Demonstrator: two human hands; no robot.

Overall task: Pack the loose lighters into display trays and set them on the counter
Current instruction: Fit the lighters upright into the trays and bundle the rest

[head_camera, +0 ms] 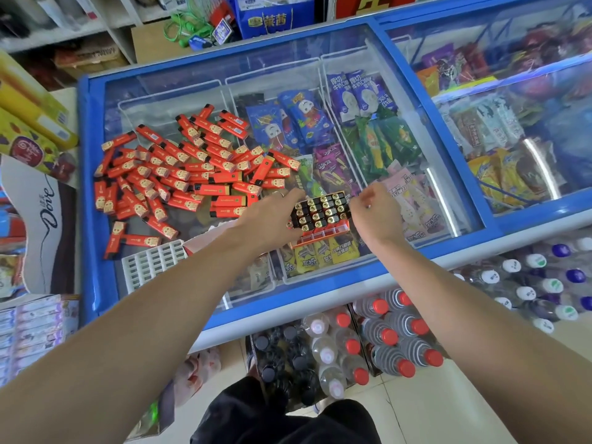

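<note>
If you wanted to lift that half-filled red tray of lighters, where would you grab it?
Probably by the two short ends of the tray, one hand from each side, kept level. The lighters stand upright in open slots, so tilting could spill them, and the front row looks empty.

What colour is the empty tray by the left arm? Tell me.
White, a slotted tray lying on the freezer lid; head view.

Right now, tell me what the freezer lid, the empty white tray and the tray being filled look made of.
Freezer lid: clear glass, probably; glossy, frozen packs show through.
Empty white tray: matte moulded plastic, by its thin grid cells.
Tray being filled: orange-red translucent plastic, seemingly; its front cells let light through.
</note>
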